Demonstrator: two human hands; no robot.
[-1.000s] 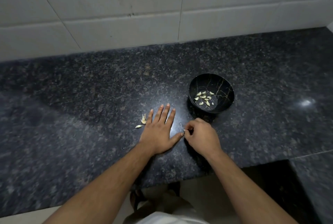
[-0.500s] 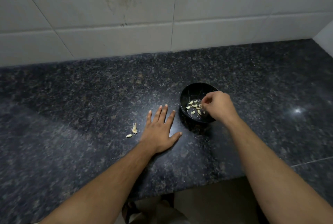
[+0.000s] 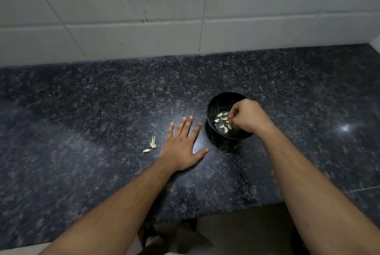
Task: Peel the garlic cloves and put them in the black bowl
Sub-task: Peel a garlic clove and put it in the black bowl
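The black bowl (image 3: 211, 109) stands on the dark granite counter and holds several peeled garlic cloves (image 3: 220, 120). My right hand (image 3: 249, 119) reaches into the bowl from the right, its fingers curled, and its fingertips pinch a small pale garlic clove just above the others. It hides the bowl's right side. My left hand (image 3: 183, 146) lies flat on the counter to the left of the bowl, fingers spread and holding nothing. A garlic stem piece (image 3: 153, 142) and a small clove or peel (image 3: 147, 150) lie just left of that hand.
The granite counter (image 3: 102, 111) runs to a white tiled wall (image 3: 144, 18) at the back. Its front edge (image 3: 205, 216) is near my body, with floor below. A side wall corner shows at the far right (image 3: 376, 45).
My right hand left the spot beside my left thumb with a pinched clove, went up right to the bowl, and now dips lower inside it. My left hand stayed flat.
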